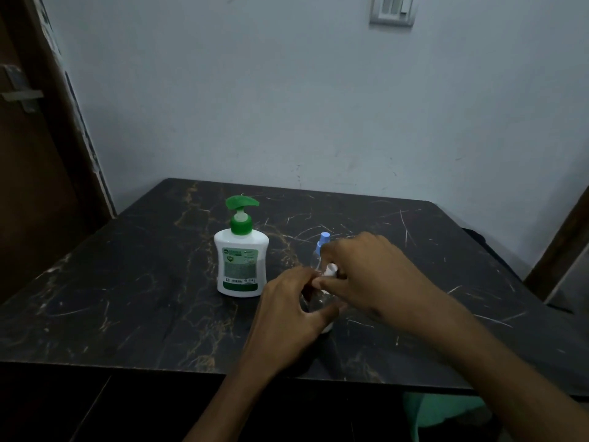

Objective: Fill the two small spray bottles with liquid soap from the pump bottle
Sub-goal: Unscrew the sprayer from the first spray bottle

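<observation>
Dark table (127, 282) is carrying an upright spray bottle (318, 299): left hand (287, 311) is gripping its body, right hand (366, 269) pinching its white cap (331, 268), directly above.

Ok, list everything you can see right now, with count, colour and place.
Pump bottle: one, white with green pump, table centre-left.
Near spray bottle: one, clear with white cap, held in both hands.
Far spray bottle: one, clear with blue cap, behind the hands, mostly hidden.
Table: one, black marbled.
Switch plate: one, on the wall, top.
Door: one, brown, left.
Left hand: grips the near bottle's body.
Right hand: fingers pinch its cap.
</observation>
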Demonstrator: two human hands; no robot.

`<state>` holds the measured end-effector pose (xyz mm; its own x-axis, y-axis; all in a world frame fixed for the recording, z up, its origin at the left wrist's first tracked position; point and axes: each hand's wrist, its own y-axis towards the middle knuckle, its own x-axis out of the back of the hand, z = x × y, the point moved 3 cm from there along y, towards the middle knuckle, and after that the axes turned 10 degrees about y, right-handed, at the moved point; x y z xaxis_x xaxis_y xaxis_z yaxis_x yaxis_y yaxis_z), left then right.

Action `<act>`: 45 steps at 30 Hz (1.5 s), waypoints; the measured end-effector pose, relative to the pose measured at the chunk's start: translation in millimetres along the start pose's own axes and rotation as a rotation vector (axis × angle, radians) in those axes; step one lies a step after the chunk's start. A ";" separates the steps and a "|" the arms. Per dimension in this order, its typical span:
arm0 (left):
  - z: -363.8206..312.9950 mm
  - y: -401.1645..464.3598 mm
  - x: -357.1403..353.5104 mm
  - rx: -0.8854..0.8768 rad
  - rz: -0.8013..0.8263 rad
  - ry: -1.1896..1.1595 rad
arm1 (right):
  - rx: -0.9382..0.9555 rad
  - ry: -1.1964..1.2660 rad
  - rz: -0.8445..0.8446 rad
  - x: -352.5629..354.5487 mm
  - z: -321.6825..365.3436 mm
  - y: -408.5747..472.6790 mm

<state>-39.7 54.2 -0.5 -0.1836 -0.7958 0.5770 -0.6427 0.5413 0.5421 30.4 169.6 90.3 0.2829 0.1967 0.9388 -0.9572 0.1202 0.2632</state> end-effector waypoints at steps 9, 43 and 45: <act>5.9 0.3 -2.3 0.006 0.039 -0.012 | 0.083 0.260 0.080 23.8 -0.8 -0.4; 0.5 -59.2 51.3 0.112 -0.226 0.055 | -0.414 0.523 -0.521 -82.5 -22.1 -41.1; 1.6 -66.3 55.0 0.114 -0.242 0.068 | -0.364 0.475 -0.503 -91.4 -15.2 -29.8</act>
<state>-8.4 -25.9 -5.7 0.0336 -0.8762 0.4807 -0.7423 0.3002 0.5991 34.1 162.9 -6.7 0.7518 0.4197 0.5085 -0.6501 0.6006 0.4654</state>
